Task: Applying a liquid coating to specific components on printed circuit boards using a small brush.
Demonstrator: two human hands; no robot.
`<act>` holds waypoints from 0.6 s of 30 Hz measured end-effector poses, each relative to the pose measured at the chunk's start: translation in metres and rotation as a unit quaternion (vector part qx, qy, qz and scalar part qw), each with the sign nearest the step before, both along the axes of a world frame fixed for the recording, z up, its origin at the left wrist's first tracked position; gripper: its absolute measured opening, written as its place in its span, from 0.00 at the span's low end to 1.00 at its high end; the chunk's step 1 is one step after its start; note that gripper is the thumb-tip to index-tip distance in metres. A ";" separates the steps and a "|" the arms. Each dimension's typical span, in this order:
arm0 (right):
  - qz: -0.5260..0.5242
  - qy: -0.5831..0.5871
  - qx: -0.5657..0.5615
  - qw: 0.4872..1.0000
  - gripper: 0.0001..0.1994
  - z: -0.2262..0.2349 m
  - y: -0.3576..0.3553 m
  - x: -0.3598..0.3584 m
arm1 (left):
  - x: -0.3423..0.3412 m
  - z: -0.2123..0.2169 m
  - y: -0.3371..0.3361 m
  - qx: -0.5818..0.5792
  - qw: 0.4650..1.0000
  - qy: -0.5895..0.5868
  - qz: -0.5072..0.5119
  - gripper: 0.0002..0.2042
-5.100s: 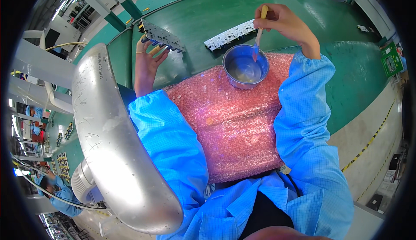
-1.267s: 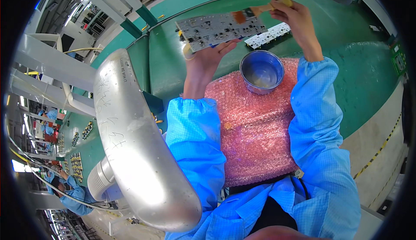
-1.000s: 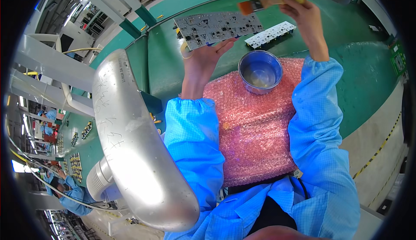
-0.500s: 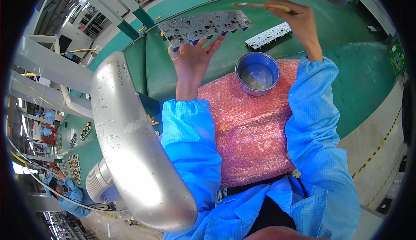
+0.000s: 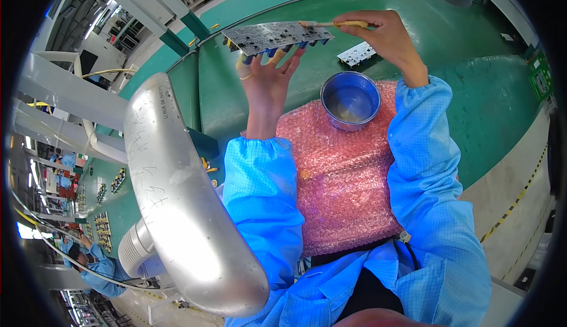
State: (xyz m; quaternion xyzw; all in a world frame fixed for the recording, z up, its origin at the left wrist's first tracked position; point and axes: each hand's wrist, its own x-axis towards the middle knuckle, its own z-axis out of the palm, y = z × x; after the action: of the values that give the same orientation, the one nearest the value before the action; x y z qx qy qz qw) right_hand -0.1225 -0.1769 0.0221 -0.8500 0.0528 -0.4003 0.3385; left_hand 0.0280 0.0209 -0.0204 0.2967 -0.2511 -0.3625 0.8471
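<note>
From here I see the left hand (image 5: 267,85) has lifted the circuit board (image 5: 276,33) higher off the green bench (image 5: 472,102) than a second ago, fingers spread and propping it from beneath. The brush (image 5: 331,25) has swung over from the right, its tip now on the board's right end, so I judge brushing is under way. The right hand (image 5: 387,35) pinches the handle. The board looks grey, flat, studded with small parts, above the steel bowl (image 5: 350,100) on pink bubble wrap (image 5: 342,173).
</note>
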 end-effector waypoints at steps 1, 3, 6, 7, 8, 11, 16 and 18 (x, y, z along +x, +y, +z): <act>0.013 0.019 -0.016 1.000 0.09 0.006 0.001 -0.006 | 0.002 -0.001 0.001 0.001 1.000 0.005 0.023 0.35; 0.029 0.038 -0.032 0.998 0.09 0.010 0.003 -0.009 | 0.006 -0.001 0.006 0.003 0.999 0.010 0.048 0.35; 0.023 -0.041 0.011 0.999 0.09 0.008 0.007 -0.006 | 0.009 -0.001 0.007 0.011 0.999 0.012 0.037 0.35; 0.001 -0.053 -0.007 0.999 0.09 0.009 0.014 0.001 | 0.009 -0.002 0.006 0.005 1.000 -0.004 0.010 0.35; -0.020 -0.065 -0.025 0.997 0.09 0.009 0.017 0.005 | 0.009 -0.004 0.005 -0.001 1.000 -0.020 -0.018 0.35; 0.010 -0.006 -0.044 0.999 0.09 0.007 0.018 0.004 | 0.005 -0.008 -0.001 -0.020 1.000 0.005 -0.003 0.35; 0.032 -0.027 -0.029 0.999 0.09 0.015 0.019 -0.003 | 0.016 -0.005 0.007 -0.011 1.000 -0.002 0.014 0.34; 0.024 -0.080 -0.010 0.996 0.09 0.009 0.023 0.005 | 0.013 -0.006 0.003 -0.008 1.000 0.006 -0.014 0.34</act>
State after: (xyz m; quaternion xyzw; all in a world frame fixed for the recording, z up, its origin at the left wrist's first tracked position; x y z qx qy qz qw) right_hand -0.1176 -0.1542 0.0315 -0.8198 0.0015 -0.4590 0.3425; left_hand 0.0413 0.0243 -0.0262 0.2840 -0.2535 -0.3738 0.8458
